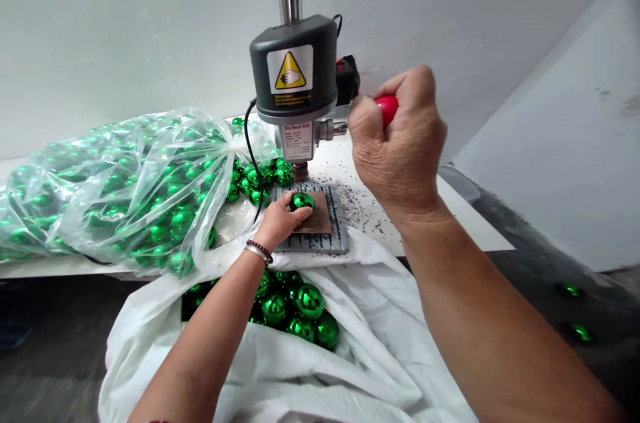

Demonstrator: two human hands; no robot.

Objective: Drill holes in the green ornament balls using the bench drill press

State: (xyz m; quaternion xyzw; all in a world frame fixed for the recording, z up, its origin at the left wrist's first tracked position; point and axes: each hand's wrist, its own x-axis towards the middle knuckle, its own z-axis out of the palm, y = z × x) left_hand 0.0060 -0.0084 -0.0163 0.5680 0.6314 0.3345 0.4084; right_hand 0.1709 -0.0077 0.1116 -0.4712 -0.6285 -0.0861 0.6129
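Note:
My left hand (281,217) is closed around a shiny green ball (303,201), thumb on the near side. The ball rests on a brown board (323,215) lying on the grey base plate (340,241) of a small bench drill (294,69). Right above the ball is the drill's chuck (300,171); whether the bit touches the ball I cannot tell. My right hand (400,143) is wrapped round the red knob (387,109) of the drill's feed handle, at the right of the drill head.
A clear plastic bag (125,189) full of green balls fills the table's left side. More loose balls (250,179) lie behind the drill. A white cloth (380,343) hangs in front, cradling several balls (310,303). Dark shavings dot the white table (465,223). Two balls (580,333) lie on the floor.

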